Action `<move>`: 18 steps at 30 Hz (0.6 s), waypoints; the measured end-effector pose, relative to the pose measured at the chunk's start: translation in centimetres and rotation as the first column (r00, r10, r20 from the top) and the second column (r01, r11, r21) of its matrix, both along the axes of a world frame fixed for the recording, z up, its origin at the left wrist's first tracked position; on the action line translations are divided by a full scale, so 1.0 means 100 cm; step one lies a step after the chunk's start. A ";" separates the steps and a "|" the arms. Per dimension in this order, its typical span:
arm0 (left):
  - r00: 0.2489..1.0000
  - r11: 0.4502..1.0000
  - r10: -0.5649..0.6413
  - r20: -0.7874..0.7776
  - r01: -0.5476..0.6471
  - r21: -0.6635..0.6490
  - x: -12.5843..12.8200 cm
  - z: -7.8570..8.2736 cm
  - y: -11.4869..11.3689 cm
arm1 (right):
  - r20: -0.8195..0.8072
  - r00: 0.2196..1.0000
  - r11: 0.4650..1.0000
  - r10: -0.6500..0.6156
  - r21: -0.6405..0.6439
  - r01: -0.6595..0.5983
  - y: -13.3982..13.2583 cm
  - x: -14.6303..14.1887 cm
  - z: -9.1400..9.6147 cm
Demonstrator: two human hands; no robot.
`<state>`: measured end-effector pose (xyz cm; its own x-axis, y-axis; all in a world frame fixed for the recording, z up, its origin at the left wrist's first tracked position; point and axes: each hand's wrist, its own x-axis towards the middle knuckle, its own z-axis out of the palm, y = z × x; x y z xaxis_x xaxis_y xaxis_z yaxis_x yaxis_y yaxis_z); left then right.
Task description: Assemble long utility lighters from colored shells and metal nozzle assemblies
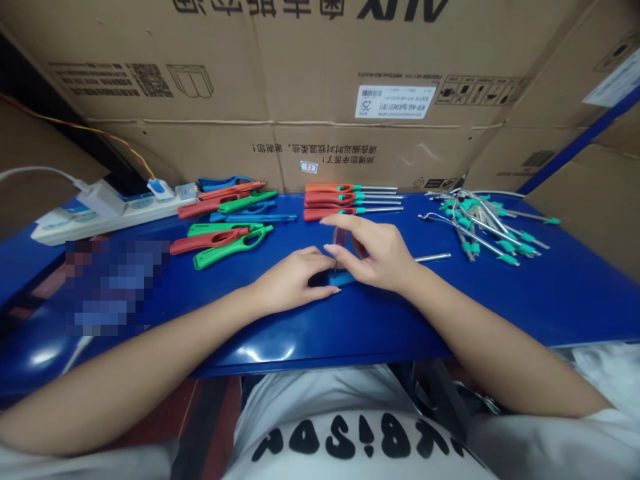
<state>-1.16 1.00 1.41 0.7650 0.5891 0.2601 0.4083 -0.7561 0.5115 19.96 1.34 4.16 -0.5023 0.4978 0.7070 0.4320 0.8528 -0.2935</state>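
A blue stick lighter (343, 278) lies on the table in front of me, its metal tube pointing right from beneath my right hand. My left hand (295, 280) is closed around the lighter's left end, thumb on the near side. Above it, my right hand (377, 257) grips a small screwdriver (341, 239) with a see-through purplish handle. Its thin shaft points down at the lighter's body; the tip is hidden by my fingers. Just beyond my hands, several orange and red lighters (327, 200) with metal tubes lie in a row.
Loose red, green and blue handle shells (230, 240) lie at the left. A pile of metal tubes with green pieces and wires (493, 227) is at the right. A white power strip (120, 217) sits back left. Cardboard (280, 80) walls the back of the blue table (500, 300).
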 end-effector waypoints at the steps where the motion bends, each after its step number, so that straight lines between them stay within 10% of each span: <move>1: 1.000 1.000 0.000 -0.007 0.000 -0.003 0.000 0.000 0.000 | -0.019 0.998 0.997 0.056 -0.054 -0.057 -0.001 -0.001 0.002; 5: 1.000 1.000 0.002 -0.001 -0.002 0.000 0.000 0.001 0.000 | -0.109 0.984 0.968 0.141 -0.192 -0.160 -0.002 -0.005 0.003; 11: 1.000 1.000 0.002 0.031 -0.002 -0.002 0.001 0.001 0.000 | -0.053 0.997 0.993 -0.052 0.107 0.058 0.000 0.000 -0.001; 18: 1.000 1.000 0.011 -0.001 -0.011 -0.003 0.000 0.001 0.000 | -0.152 0.984 0.990 0.092 -0.096 -0.108 -0.004 -0.005 0.005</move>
<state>-1.12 1.00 1.54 0.7590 0.5981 0.2573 0.4170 -0.7500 0.5134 19.44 0.95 4.68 -0.4479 0.5243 0.7242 0.2919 0.8514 -0.4358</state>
